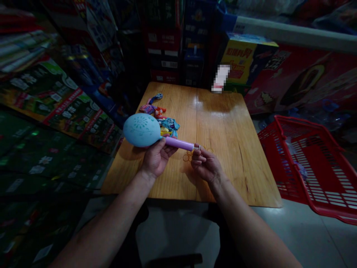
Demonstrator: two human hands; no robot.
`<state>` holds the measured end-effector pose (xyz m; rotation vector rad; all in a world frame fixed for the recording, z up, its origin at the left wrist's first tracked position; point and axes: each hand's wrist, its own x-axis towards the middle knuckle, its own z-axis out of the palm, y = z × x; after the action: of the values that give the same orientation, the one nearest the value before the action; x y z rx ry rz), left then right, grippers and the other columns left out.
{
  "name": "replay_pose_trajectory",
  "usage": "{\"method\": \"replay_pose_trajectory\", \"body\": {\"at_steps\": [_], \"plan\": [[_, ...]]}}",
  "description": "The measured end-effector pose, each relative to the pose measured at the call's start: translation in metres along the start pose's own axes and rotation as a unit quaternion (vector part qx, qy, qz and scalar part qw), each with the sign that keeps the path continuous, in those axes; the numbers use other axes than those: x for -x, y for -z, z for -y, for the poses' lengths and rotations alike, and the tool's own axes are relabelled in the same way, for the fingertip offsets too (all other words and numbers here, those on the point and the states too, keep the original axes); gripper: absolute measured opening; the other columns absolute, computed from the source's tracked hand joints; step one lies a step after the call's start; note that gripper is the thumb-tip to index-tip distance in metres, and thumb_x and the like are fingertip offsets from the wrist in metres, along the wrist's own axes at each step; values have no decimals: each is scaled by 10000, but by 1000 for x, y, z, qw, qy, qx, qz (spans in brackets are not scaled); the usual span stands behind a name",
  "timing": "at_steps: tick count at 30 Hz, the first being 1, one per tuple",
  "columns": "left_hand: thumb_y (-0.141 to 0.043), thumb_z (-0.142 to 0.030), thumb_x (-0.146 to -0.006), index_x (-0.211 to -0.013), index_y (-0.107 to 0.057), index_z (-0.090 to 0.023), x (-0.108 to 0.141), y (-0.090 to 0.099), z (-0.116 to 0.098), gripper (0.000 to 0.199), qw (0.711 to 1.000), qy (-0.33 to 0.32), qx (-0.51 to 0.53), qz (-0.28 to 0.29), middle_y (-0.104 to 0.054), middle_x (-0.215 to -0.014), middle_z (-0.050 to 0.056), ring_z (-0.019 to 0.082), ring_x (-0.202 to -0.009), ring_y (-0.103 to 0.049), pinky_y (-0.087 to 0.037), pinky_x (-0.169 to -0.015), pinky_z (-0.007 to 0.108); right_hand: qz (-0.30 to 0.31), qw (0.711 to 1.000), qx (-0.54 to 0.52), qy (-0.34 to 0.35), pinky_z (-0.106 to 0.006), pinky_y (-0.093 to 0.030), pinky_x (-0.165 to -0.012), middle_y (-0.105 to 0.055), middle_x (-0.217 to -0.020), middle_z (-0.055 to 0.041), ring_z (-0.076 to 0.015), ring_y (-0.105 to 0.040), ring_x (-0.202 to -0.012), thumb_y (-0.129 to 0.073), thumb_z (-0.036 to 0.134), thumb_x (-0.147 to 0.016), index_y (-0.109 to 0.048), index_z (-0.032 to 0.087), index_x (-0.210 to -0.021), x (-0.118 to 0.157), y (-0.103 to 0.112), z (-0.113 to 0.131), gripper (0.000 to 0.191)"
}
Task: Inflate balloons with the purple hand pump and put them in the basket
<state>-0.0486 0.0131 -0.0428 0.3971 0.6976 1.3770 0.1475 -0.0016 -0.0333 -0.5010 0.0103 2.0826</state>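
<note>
A light blue balloon (141, 130) with a darker printed pattern is partly inflated, its neck over the nozzle of a purple hand pump (180, 143). My left hand (158, 158) is closed around the nozzle end, where the balloon's neck meets the pump. At the other end, the fingers of my right hand (205, 162) pinch the pump's white handle (197, 147). The handle sits close to the barrel. Behind the balloon lies a pile of flat balloons (170, 124) in several colours. Thin yellowish rubber bands (186, 158) lie on the table beside my right hand.
The wooden table (223, 126) stands before me. A red plastic basket (306, 163) is at its right. Stacked green boxes (50, 149) line the left, and more cartons (164, 41) stand behind. A yellow and blue box (237, 56) sits beyond the far right corner.
</note>
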Motion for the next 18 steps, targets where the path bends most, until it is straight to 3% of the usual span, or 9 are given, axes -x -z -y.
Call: {"method": "replay_pose_trajectory", "body": {"at_steps": [3,7,12,18], "plan": [[-666,-288,-870,-1091,-658,-195,-3,0,-10,240,1000,-4,-8,0,-726,-1124,96,264,-1185,-629,-482,-1036,484,1,1000,7,-6,-130,-411,-455,-598,-691,35,-10,-411,-421,-486,115,-948,-581,139,-1000,4,0,17,111],[-669,-284,-865,-1081,-655,-219,-5,0,-19,226,998,-54,-8,-24,-741,-1061,60,244,-1107,-667,-500,-1013,482,11,999,-2,35,-119,-404,-447,-589,-678,57,-4,-413,-417,-513,96,-933,-576,149,-981,7,1,30,95],[-678,-284,-861,-1090,-658,-207,0,-2,-7,242,1000,3,-22,-2,-714,-1163,87,256,-1187,-626,-492,-1022,485,-8,1000,16,5,-125,-413,-450,-588,-674,50,-16,-413,-430,-576,116,-908,-581,155,-989,0,0,6,90],[-696,-286,-845,-1076,-666,-198,-1,-3,0,249,1000,-3,-10,-8,-709,-1181,92,269,-1242,-591,-477,-1047,484,4,1000,2,19,-120,-413,-462,-574,-684,52,-11,-408,-437,-558,112,-919,-572,154,-990,-4,-4,-4,84]]}}
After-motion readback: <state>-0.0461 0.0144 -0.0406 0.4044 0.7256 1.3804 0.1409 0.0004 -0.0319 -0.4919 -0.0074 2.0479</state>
